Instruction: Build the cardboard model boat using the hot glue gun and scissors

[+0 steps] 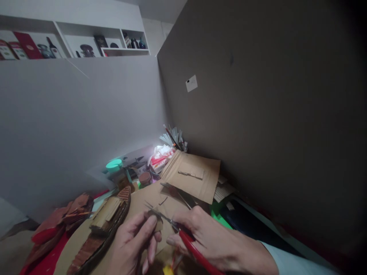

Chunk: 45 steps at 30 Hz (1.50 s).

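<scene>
My left hand [134, 240] pinches a small brown piece of cardboard [158, 225] between thumb and fingers. In my right hand [218, 238] is a pair of red-handled scissors [190, 246], its blades pointing left across the top of the piece. Whether the blades touch the cardboard, I cannot tell. Left of my hands lies a cardboard model boat [87, 250] with a tan cabin [106, 214] on its deck. Just beyond my fingers, a small dark strip [163, 201] lies on the cardboard sheet [146, 196]. A pointed metal tool [177, 193] lies behind the scissors.
A brown paper sheet [208, 164] with a thin twisted piece [189, 175] on it leans at the back right. Behind stand a jar with a turquoise lid [114, 165], a tissue pack [162, 156] and a bundle of strips [176, 137]. Reddish material [57, 221] is piled far left.
</scene>
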Motion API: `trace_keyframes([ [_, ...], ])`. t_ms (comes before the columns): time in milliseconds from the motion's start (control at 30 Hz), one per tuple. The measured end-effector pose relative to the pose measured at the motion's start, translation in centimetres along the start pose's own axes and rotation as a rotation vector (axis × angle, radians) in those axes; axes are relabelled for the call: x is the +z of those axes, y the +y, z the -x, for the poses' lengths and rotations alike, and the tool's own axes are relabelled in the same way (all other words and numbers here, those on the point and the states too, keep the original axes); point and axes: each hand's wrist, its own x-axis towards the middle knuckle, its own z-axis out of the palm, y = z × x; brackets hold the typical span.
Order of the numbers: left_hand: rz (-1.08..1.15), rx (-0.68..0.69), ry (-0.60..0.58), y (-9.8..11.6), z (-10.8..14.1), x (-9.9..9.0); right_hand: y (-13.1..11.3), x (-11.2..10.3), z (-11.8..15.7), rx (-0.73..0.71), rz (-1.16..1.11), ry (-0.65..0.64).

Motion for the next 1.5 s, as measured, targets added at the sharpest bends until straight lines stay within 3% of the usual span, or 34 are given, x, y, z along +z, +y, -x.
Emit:
trace_keyframes([
  [367,-0.064,0.001,0.006,0.6,0.1,-0.6,0.0,-0.2,0.0,0.009,0.067,-0.014],
  [767,-0.079,0.023,-0.108,-1.1,-0.4,-0.5,-1.3,-0.4,-0.4,0.066,-0.206,-0.056],
  [1033,-0.221,-0.016,-0.166,0.5,-0.2,-1.8,0.1,0.0,0.1,0.043,-0.070,-0.122],
  [1133,-0.300,-0.008,-0.191,0.9,-0.3,-2.4,0.1,-0.2,0.2,0.049,-0.015,-0.103],
  [1300,-0.396,-0.111,-0.277,1.3,-0.8,-3.3,-0.4,-0.6,0.3,0.037,0.000,-0.114],
  [1500,-0.419,-0.081,-0.321,1.8,-0.9,-4.0,-0.9,-1.3,0.1,-0.015,-0.024,-0.111],
])
